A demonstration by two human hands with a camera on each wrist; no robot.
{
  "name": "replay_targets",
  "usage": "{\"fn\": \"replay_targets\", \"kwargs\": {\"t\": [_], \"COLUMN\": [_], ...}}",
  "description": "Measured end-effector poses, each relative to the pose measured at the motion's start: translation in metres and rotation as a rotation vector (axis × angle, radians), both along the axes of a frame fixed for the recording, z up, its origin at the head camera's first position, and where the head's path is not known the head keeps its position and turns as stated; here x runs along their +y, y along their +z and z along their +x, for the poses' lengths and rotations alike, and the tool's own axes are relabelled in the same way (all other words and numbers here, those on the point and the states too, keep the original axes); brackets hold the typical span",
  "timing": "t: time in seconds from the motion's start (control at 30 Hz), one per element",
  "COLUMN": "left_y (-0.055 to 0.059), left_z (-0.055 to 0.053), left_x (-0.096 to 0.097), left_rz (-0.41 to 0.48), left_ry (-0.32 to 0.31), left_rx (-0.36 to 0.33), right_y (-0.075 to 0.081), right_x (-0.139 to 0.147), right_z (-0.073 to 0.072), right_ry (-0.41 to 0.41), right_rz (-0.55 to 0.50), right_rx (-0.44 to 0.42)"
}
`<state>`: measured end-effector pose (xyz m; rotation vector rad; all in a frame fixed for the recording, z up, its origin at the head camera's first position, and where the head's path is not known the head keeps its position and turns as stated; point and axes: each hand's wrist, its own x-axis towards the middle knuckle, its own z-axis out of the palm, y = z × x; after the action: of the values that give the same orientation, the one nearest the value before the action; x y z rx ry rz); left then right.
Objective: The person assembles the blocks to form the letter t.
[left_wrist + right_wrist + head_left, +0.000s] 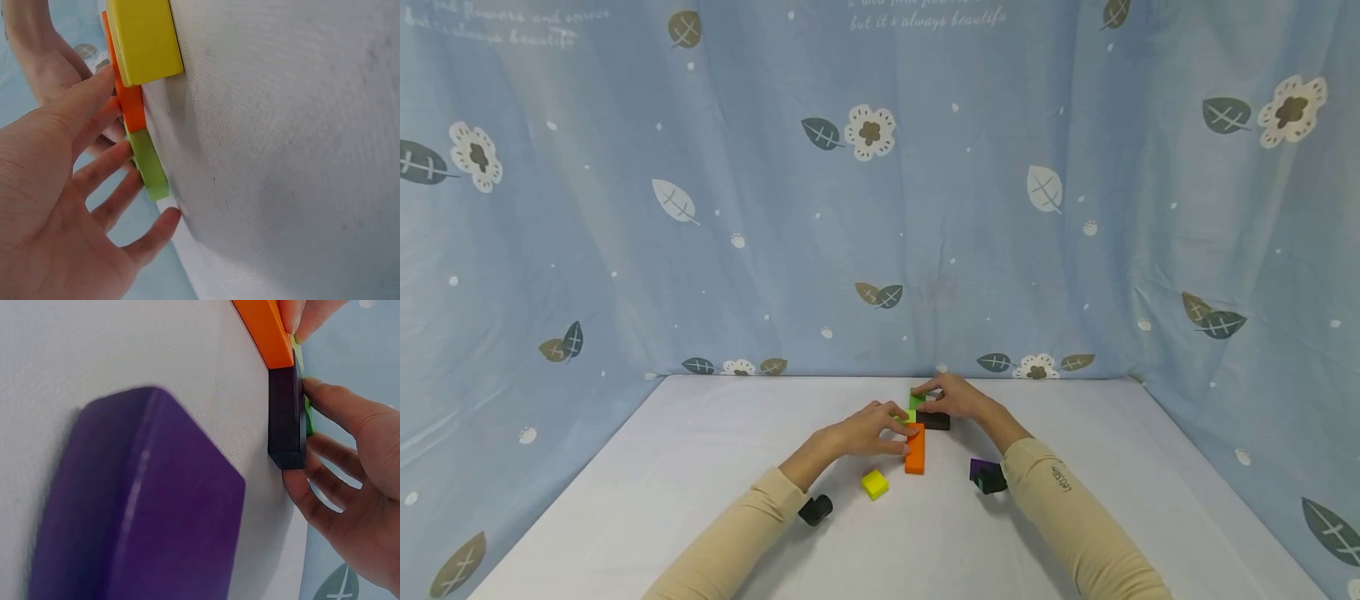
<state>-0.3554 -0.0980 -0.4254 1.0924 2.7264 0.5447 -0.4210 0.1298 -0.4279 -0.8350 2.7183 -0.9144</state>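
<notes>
In the head view, an orange block (914,457), a light green block (901,417), a black block (935,421) and a darker green block (917,401) lie close together on the white table. My left hand (863,431) touches the orange block with thumb and forefinger; in the left wrist view its other fingers spread along the light green block (147,164). The right hand (958,397) pinches the darker green block between thumb and forefinger. Its remaining fingers lie beside the end of the black block (285,419), seen in the right wrist view.
Nearer the body, a yellow block (875,484) stands apart, left of the orange one. A purple block (181,512) sits by the right forearm. Dark wrist-worn devices show at the left wrist (816,510) and right wrist (988,479). A blue patterned curtain (925,208) borders the table.
</notes>
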Motion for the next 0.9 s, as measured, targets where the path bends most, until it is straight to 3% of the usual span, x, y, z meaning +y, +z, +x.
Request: {"fn": "replay_targets", "kwargs": {"t": [0.2, 0.5, 0.9], "left_y": [-0.003, -0.001, 0.002], "left_z": [-0.003, -0.004, -0.015], "left_x": [0.002, 0.005, 0.006], "left_rz": [0.009, -0.025, -0.022], "left_ry": [-0.003, 0.02, -0.025], "left_rx": [0.057, 0.08, 0.043], "right_y": [-0.001, 0.002, 0.002], "right_x": [-0.001, -0.001, 0.002], "right_z": [0.0, 0.001, 0.0], "right_ry": [-0.006, -0.002, 0.027], "right_rz": [0.01, 0.031, 0.018], "right_rx": [0.021, 0.021, 0.015]}}
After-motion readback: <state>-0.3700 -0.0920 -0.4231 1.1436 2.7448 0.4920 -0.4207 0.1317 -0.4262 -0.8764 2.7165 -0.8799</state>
